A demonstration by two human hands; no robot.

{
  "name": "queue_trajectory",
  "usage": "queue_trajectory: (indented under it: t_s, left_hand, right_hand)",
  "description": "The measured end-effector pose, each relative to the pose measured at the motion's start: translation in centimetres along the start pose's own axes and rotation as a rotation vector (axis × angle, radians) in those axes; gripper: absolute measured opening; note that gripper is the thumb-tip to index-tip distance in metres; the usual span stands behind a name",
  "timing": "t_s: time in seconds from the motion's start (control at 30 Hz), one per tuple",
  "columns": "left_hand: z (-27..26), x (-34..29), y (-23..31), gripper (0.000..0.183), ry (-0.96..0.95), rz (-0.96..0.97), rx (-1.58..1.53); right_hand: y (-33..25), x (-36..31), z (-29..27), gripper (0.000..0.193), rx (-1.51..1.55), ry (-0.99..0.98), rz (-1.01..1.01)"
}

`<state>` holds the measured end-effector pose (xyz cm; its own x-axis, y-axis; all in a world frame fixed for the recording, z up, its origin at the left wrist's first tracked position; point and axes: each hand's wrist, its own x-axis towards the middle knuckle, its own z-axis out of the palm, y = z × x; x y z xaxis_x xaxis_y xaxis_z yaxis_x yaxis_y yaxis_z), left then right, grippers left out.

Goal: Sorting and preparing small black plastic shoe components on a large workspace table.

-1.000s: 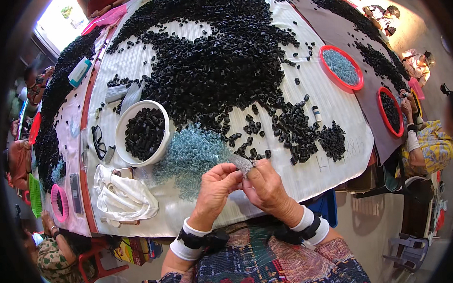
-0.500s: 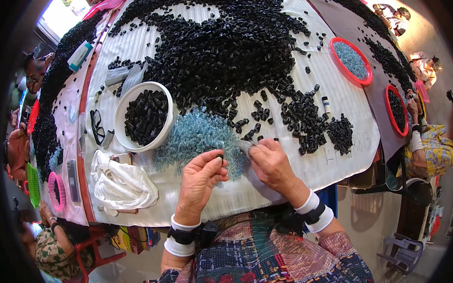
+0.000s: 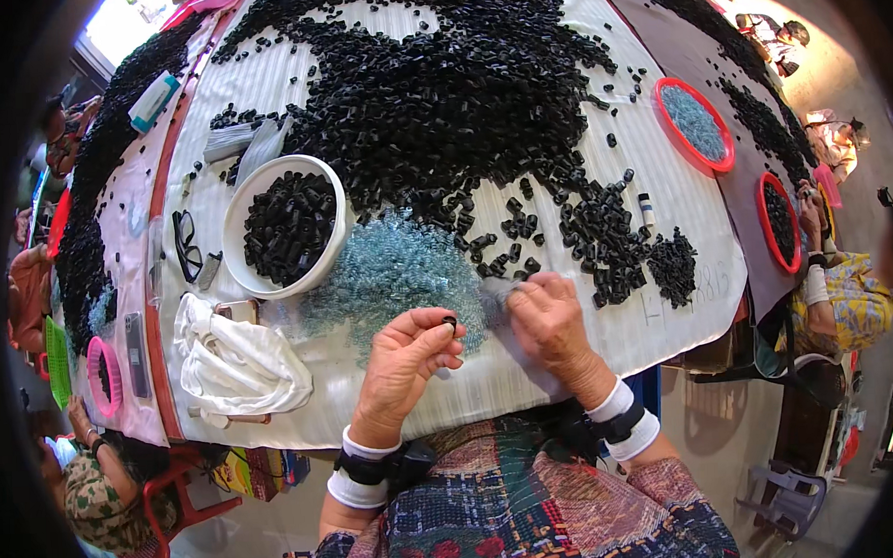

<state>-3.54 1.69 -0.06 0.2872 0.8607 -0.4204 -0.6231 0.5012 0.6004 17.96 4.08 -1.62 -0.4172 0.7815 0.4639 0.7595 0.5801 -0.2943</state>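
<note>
Between the thumb and fingers of my left hand (image 3: 400,369) is a small black cap (image 3: 450,321), a dark ring-like end showing. My right hand (image 3: 554,326) is closed on a thin greyish bundle (image 3: 496,289), blurred by motion; its kind is not clear. Both hands are over the near side of a loose heap of small clear bluish pieces (image 3: 397,261). Left of that heap stands a round white bowl (image 3: 338,245) full of black caps (image 3: 289,230). A huge spread of black caps (image 3: 441,112) covers the far table.
A white cloth (image 3: 238,360), black glasses (image 3: 187,247) and bundles of grey strips (image 3: 262,148) lie at left. Sorted black heaps (image 3: 672,266) and a small white tube (image 3: 645,209) are at right. Red-rimmed baskets (image 3: 664,124) stand beyond. Other people sit at both sides.
My left hand has shifted slightly right and down with the black cap. My right hand has moved slightly right with the greyish bundle, which is now more blurred.
</note>
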Motion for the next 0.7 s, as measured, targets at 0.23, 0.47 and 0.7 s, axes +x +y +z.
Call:
queue_trajectory:
  t_s: [0.23, 0.47, 0.7]
  left_hand:
    - [-0.1, 0.0, -0.1, 0.016, 0.003, -0.006, 0.012]
    - [0.1, 0.2, -0.2, 0.015, -0.017, -0.024, 0.017]
    - [-0.1, 0.1, -0.5, 0.019, -0.022, -0.029, 0.041]
  right_hand:
    - [1.5, 0.0, -1.6, 0.022, 0.043, 0.085, 0.108]
    - [0.6, -0.1, -1.6, 0.022, 0.048, 0.116, 0.087]
    - [-0.6, 0.7, 0.1, 0.021, -0.09, 0.03, 0.087]
